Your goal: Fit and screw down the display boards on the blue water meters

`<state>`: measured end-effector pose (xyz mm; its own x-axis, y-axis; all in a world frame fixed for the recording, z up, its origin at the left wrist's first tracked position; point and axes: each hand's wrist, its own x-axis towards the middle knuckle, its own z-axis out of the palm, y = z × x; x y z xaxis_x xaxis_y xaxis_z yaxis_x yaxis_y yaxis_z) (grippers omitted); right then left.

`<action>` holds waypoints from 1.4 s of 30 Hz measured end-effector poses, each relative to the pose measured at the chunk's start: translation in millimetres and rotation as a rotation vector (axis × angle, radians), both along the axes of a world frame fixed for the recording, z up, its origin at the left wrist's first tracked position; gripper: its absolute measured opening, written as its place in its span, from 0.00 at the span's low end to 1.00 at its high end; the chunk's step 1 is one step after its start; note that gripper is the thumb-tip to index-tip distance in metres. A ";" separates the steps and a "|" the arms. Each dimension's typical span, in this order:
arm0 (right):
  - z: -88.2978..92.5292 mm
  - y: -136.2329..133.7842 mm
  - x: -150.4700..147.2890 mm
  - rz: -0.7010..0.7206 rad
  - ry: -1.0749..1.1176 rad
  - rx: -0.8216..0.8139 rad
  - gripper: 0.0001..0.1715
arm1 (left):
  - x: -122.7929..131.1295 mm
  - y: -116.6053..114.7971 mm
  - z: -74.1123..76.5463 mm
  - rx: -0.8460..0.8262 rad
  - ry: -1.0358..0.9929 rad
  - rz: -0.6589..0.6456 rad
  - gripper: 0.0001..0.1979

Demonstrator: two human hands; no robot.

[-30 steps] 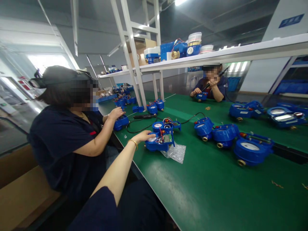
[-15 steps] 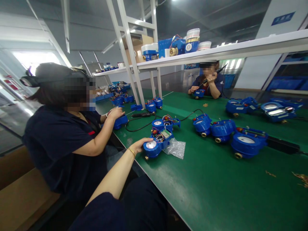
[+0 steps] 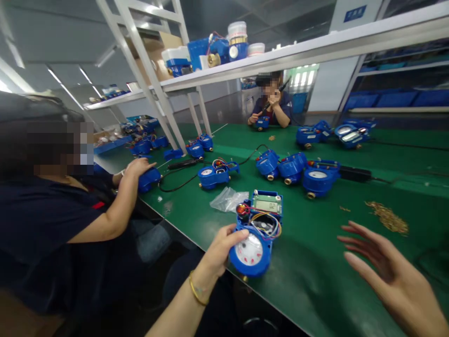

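My left hand (image 3: 219, 250) grips the left side of a blue water meter (image 3: 257, 231) at the near edge of the green table (image 3: 315, 276). The meter's white round dial faces up, and its open housing shows coloured wires and a small green display. My right hand (image 3: 386, 269) hovers above the table to the right of the meter, fingers stretched out and apart, holding nothing. A clear plastic bag (image 3: 228, 200) lies just behind the meter.
A person in a dark shirt (image 3: 52, 224) sits close on my left with a hand on another blue meter (image 3: 149, 179). Several blue meters (image 3: 291, 168) and a black cabled tool (image 3: 184, 164) lie mid-table. Brass-coloured scraps (image 3: 387, 216) lie at right. A second person (image 3: 271, 105) works across the table under a white shelf (image 3: 280, 54).
My left hand has pulled the meter from the middle of the table towards me to the near edge. My right hand has come into view on the right. The view swung right.
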<state>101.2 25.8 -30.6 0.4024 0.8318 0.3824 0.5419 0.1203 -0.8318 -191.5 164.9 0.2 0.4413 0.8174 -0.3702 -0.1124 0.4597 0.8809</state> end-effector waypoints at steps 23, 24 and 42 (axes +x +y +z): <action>18.1 9.1 47.1 0.291 0.032 -0.279 0.33 | 116.7 -58.4 -43.6 0.040 0.110 -0.360 0.29; 18.9 9.3 44.6 0.247 -0.047 -0.231 0.32 | 114.4 -56.4 -42.4 0.091 0.149 -0.368 0.28; 13.2 12.1 18.4 -0.058 -0.883 0.501 0.49 | 161.7 -22.0 25.1 0.235 0.173 -0.305 0.10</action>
<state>119.6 37.9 -17.5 -0.1586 0.4822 0.8616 0.9540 0.2996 0.0079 -29.8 142.9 25.3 0.6236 0.7303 -0.2788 0.1561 0.2331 0.9598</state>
